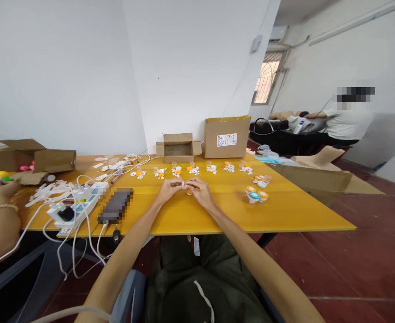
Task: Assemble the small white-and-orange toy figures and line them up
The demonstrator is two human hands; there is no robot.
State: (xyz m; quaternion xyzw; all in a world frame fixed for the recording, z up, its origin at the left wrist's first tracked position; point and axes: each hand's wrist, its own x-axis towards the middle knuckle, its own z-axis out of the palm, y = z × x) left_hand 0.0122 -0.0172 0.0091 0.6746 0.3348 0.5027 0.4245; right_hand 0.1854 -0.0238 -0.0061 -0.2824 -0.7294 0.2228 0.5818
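Note:
Close together over the table's middle, my left hand (169,190) and my right hand (200,190) meet with bent, closed fingers. A small white part (183,184) shows between the fingertips of both hands; its exact kind is too small to make out. Just below it, partly hidden by my right fingers, is an orange round piece (189,192). Beyond my hands runs a row of small heaps of white and orange parts (193,170), several with a clear cup. On the right stands a group of assembled round pieces (255,195) with orange and teal tops.
A power strip (83,208) with white cables and a phone (115,205) lie to the left. An open carton (179,150) and a larger box (227,138) stand at the back. Another person's hand (2,192) works far left; a person (348,119) sits far right.

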